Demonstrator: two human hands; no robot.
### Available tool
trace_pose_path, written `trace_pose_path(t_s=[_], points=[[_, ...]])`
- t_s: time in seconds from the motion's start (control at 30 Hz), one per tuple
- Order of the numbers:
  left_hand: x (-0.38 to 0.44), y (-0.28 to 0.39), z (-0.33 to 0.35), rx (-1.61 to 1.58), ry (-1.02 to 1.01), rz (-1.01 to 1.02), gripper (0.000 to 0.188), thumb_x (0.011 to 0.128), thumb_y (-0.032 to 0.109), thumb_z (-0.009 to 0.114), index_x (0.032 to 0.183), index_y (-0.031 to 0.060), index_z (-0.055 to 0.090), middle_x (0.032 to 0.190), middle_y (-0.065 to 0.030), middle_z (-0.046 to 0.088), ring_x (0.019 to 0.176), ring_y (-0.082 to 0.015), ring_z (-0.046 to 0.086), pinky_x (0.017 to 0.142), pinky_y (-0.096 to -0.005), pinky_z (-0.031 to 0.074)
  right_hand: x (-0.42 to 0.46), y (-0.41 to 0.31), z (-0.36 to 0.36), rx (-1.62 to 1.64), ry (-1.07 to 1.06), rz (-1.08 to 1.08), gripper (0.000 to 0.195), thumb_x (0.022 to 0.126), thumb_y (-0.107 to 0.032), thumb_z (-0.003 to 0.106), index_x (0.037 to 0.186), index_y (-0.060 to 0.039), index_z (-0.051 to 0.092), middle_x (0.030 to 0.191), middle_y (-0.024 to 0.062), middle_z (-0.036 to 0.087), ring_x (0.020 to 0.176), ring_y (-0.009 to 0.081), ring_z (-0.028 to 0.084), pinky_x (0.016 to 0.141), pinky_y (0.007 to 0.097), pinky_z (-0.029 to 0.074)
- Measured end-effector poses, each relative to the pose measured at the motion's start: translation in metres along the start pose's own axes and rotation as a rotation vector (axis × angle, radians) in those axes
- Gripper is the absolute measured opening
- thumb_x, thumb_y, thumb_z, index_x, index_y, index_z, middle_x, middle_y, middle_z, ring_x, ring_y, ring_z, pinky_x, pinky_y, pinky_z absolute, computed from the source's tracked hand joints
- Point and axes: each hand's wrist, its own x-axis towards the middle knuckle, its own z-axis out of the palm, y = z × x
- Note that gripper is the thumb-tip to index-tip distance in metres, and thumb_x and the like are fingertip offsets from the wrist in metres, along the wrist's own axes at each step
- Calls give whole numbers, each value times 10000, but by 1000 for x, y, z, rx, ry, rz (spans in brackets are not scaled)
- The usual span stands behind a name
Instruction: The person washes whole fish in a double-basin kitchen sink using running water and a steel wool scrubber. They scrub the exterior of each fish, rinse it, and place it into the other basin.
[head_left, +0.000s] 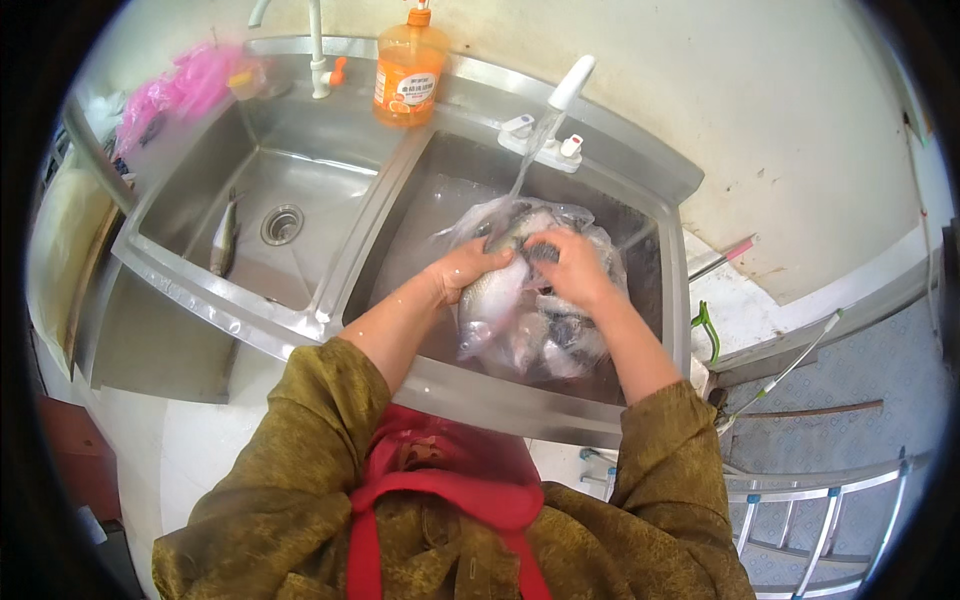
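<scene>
In the right basin of a stainless steel double sink (517, 416), my left hand (472, 268) grips a silvery fish (491, 300) near its tail end, its head pointing down towards me. My right hand (571, 266) is just right of it, fingers curled over the fish pile; whether it holds anything is hidden. Several more fish (562, 356) lie below and behind, in and around a clear plastic bag (600, 244). Water runs from the white faucet (574, 82) onto the pile. One small fish (224, 236) lies alone in the left basin.
An orange detergent bottle (407, 75) stands on the sink's back ledge, beside a tap with an orange handle (337, 71). Pink plastic bags (191, 82) lie at the back left. A mop handle (799, 356) and a metal ladder (825, 517) are on the right.
</scene>
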Motion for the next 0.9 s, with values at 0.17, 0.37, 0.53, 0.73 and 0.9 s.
trace_pose_path(t_s=[0.17, 0.37, 0.53, 0.73, 0.9], points=[[-5, 3, -1, -14, 26, 51, 535, 834, 288, 690, 1238, 27, 456, 1027, -104, 619, 857, -191, 648, 740, -341, 556, 11, -7, 3, -121, 95, 34, 280, 694, -89, 707, 966, -101, 642, 1032, 137, 609, 985, 335, 579, 841, 401, 467], [-4, 4, 10, 59, 109, 18, 457, 885, 254, 628, 1236, 17, 458, 1035, -101, 616, 849, -183, 640, 744, -331, 550, 16, -1, -2, -131, 141, 92, 251, 708, -102, 695, 955, -95, 649, 998, 152, 621, 966, 359, 581, 849, 406, 467], [-2, 5, -5, 72, 157, -1, 423, 921, 276, 575, 1249, 34, 462, 1036, -90, 606, 863, -154, 623, 729, -323, 546, -2, -3, 14, -52, 38, -43, 252, 714, -79, 685, 962, -114, 655, 1029, 166, 621, 960, 367, 592, 864, 407, 466], [5, -7, 0, 58, 247, 53, 578, 911, 267, 595, 1331, -39, 343, 1132, -160, 566, 947, -213, 607, 754, -354, 544, 19, -6, 14, -27, 175, 100, 266, 714, -91, 683, 977, -113, 656, 1039, 149, 620, 998, 333, 583, 896, 404, 449], [-3, 9, 9, 103, 200, 94, 601, 920, 330, 572, 1349, -19, 338, 1177, -161, 545, 999, -213, 581, 778, -353, 529, 4, -8, 24, -17, -24, 48, 270, 716, -106, 681, 981, -152, 661, 1071, 147, 607, 1018, 323, 568, 876, 411, 451]])
